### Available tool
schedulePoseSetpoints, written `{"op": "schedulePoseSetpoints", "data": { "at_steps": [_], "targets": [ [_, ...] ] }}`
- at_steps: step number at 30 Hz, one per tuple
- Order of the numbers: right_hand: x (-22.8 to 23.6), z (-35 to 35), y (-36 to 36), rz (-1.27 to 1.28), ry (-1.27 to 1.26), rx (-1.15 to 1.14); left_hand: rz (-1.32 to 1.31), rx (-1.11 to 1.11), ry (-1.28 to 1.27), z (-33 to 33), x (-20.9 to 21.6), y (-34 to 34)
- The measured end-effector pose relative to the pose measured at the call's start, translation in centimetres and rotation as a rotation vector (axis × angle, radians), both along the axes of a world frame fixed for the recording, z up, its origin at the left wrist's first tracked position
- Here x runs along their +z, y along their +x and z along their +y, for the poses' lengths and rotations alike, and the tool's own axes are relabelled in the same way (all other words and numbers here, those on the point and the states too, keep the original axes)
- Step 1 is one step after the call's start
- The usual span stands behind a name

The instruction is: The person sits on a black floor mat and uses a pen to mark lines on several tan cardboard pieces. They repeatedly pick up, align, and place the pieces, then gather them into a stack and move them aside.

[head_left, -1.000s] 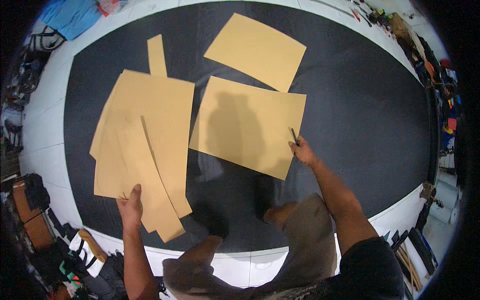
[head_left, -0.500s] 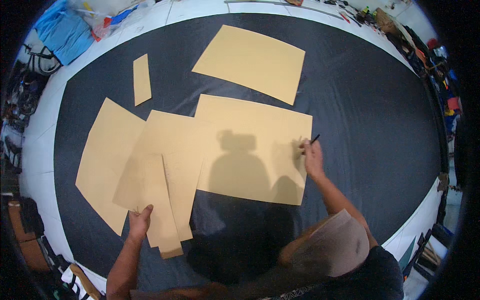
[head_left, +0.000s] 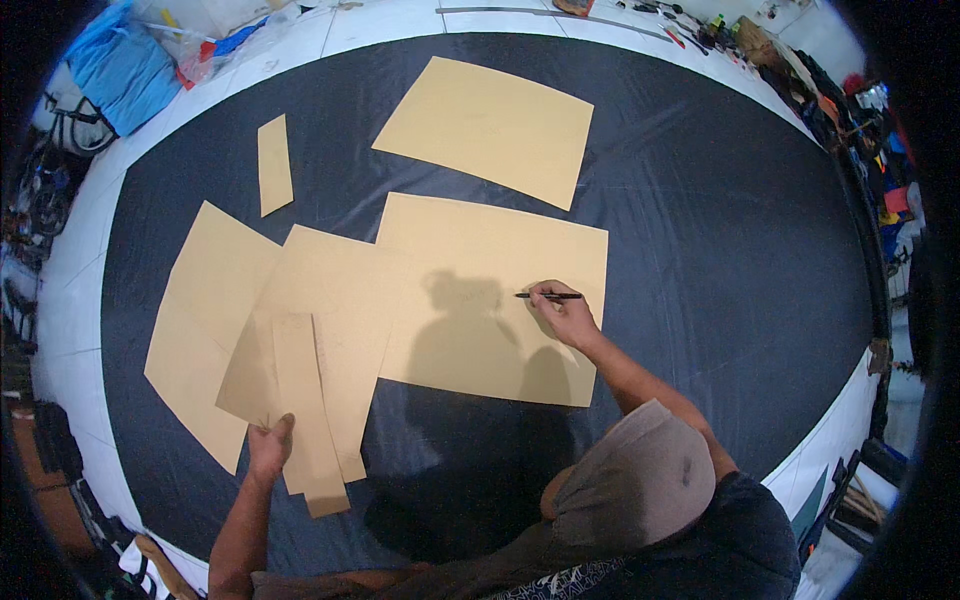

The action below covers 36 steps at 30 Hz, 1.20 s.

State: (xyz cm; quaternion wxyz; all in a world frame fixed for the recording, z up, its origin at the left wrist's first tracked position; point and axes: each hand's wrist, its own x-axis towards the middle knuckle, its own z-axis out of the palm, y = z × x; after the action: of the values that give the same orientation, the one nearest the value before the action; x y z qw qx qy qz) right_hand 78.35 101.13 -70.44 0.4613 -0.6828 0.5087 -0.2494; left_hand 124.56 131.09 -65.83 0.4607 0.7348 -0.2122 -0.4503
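The left hand [head_left: 268,450] pinches a tan sheet [head_left: 250,365] overlapping a broader sheet [head_left: 480,310], which a tug could shift beneath the black pen [head_left: 548,296] gripped in the right hand [head_left: 563,315].

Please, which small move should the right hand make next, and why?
Probably the right hand should tip the black pen more steeply toward the large middle sheet. It grips the pen over this sheet, but the pen looks almost flat; I cannot tell whether its point touches.
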Motion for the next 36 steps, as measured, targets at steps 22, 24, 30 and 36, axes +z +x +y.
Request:
{"op": "schedulePoseSetpoints", "data": {
  "at_steps": [22,24,30,36],
  "targets": [
    [-1.8,-6.2,-5.6,0.088,-0.019,-0.216,-0.075,0.054,0.049,0.6,-1.6,1.5],
    [-0.7,-5.9,-4.5,0.118,-0.025,-0.190,-0.053,0.076,0.047,0.6,-0.6,0.8],
    [-2.0,-6.5,-7.7,0.186,-0.018,-0.288,-0.016,0.054,-0.025,-0.9,0.4,-1.1],
    [-1.5,-5.7,-7.1,0.250,-0.358,-0.434,-0.035,0.014,0.141,1.0,0.2,1.2]
  ]
}}
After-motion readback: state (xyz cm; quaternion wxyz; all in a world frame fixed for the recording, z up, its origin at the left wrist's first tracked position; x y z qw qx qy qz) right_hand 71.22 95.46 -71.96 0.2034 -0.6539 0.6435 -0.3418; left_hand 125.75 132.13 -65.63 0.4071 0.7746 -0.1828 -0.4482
